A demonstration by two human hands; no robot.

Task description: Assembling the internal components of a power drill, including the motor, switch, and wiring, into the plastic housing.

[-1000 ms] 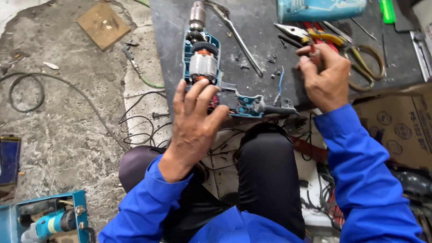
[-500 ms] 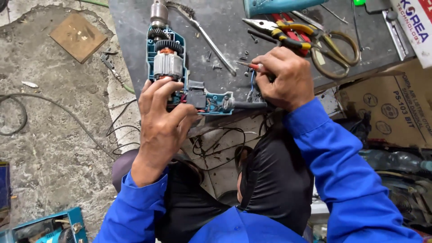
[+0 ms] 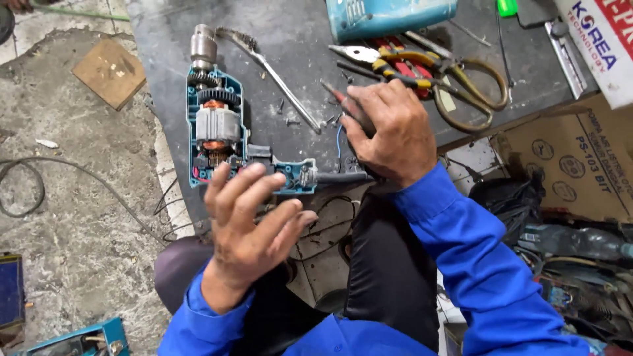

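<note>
An opened teal electric drill [image 3: 217, 125] lies on a dark metal table [image 3: 297, 39], its motor and gears bare and its chuck pointing away from me. My left hand [image 3: 247, 224] hovers just above the drill's handle end, fingers spread and holding nothing. My right hand [image 3: 389, 132] rests to the right of the handle, over the drill's cord, closed around a dark-handled screwdriver [image 3: 333, 92] whose end pokes out past my fingers. Small loose screws [image 3: 287, 118] lie between the drill and my right hand.
Yellow-handled pliers [image 3: 389, 62], large scissors [image 3: 475, 99], a long metal tool [image 3: 277, 72] and a teal drill housing [image 3: 389, 13] lie on the table's far side. A cardboard box [image 3: 573, 165] stands right. The concrete floor holds a wood block [image 3: 109, 72] and a cable [image 3: 39, 171].
My left hand has lifted off the drill body and spread its fingers. My right hand came from the pliers toward the drill's handle, holding the screwdriver.
</note>
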